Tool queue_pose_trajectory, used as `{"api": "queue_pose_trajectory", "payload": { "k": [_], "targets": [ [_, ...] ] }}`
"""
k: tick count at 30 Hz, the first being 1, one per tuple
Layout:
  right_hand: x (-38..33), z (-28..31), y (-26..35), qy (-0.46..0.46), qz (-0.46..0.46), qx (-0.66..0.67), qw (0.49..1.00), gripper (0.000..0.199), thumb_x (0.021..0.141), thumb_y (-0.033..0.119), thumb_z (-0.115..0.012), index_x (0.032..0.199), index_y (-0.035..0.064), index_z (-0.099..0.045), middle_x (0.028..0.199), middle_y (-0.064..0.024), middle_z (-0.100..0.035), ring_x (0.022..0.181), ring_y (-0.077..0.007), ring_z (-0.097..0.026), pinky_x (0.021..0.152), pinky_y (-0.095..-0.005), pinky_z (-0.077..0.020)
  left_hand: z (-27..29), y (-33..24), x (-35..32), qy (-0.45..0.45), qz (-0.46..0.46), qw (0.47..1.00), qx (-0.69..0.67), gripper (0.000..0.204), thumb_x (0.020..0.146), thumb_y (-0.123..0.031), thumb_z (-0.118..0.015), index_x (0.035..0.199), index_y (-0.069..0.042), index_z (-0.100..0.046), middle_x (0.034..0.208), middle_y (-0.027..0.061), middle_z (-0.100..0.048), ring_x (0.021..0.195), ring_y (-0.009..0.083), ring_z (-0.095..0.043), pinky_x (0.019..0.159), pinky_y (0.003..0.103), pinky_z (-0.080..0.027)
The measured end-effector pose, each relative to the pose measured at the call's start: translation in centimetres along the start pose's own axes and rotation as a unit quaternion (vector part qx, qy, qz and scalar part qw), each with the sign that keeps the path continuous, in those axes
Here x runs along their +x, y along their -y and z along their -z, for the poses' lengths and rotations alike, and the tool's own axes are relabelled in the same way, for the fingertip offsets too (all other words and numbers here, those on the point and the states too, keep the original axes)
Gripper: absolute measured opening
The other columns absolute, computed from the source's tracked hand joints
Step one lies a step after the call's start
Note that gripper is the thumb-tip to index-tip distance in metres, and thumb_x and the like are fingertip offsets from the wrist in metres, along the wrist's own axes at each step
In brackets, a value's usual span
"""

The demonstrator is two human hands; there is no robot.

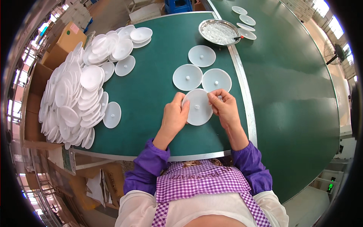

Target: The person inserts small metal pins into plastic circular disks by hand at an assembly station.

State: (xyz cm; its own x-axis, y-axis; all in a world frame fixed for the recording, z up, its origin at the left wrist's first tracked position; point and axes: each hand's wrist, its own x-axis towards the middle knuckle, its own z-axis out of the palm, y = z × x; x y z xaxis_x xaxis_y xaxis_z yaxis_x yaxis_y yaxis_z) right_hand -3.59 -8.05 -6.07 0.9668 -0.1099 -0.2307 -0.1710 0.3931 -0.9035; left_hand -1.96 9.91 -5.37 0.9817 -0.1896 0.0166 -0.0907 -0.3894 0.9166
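Observation:
A round translucent white plastic disc (199, 113) with a small white piece at its centre is held up in front of me. My left hand (175, 115) grips its left edge, thumb on the face. At the upper right rim, my right hand (224, 107) pinches the same disc between thumb and fingers; its curled lower fingers hide whether anything else is in them. Just beyond lie three similar discs: a left one (185, 83), a right one (221, 77) and a far one (204, 56), each with a small white piece in the middle.
On the left, a big heap of white discs (72, 90) spills from a cardboard box (32, 109) onto the green table (147, 94). A metal bowl (200, 33) of small white pieces stands at the far right. Beyond a metal strip (242, 79), several discs (247, 19) lie on another green surface.

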Motion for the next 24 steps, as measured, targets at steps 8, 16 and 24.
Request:
{"api": "queue_pose_trajectory", "payload": {
  "k": [8,16,24],
  "targets": [
    [-1.8,-2.9,-1.6,-0.037,0.160,-0.303,0.939,0.022,0.079,0.012,-0.078,0.082,0.0020,-0.058,0.073,-0.0044,-0.063,0.067,-0.0117,-0.057,0.061,-0.0280,-0.0477,0.0,-0.7,-0.3,-0.034,-0.016,0.999,-0.002,0.014,0.096,-0.014,-0.054,0.094,-0.001,-0.053,0.064,0.0154,-0.063,0.051,0.0280,-0.064,0.048,0.038,-0.048],
    [0.8,-0.6,-2.4,-0.018,0.095,-0.274,0.957,0.034,0.073,0.011,-0.082,0.070,0.0054,-0.048,0.069,-0.0017,-0.058,0.066,-0.0082,-0.053,0.058,-0.0285,-0.0470,-0.7,0.0,1.1,-0.020,-0.191,0.979,0.070,0.010,0.095,-0.012,-0.056,0.096,-0.002,-0.056,0.060,0.0094,-0.060,0.046,0.0134,-0.057,0.044,0.030,-0.042],
    [3.5,1.7,0.9,-0.070,0.003,0.044,0.997,0.015,0.096,0.019,-0.062,0.094,0.0042,-0.059,0.073,0.0005,-0.055,0.053,-0.0038,-0.044,0.042,-0.0166,-0.0293,-1.7,1.3,8.0,-0.097,-0.152,0.980,0.083,0.045,0.089,-0.025,-0.068,0.125,-0.002,-0.054,0.114,0.0213,-0.062,0.079,0.0269,-0.067,0.073,0.036,-0.052]
  ]
}}
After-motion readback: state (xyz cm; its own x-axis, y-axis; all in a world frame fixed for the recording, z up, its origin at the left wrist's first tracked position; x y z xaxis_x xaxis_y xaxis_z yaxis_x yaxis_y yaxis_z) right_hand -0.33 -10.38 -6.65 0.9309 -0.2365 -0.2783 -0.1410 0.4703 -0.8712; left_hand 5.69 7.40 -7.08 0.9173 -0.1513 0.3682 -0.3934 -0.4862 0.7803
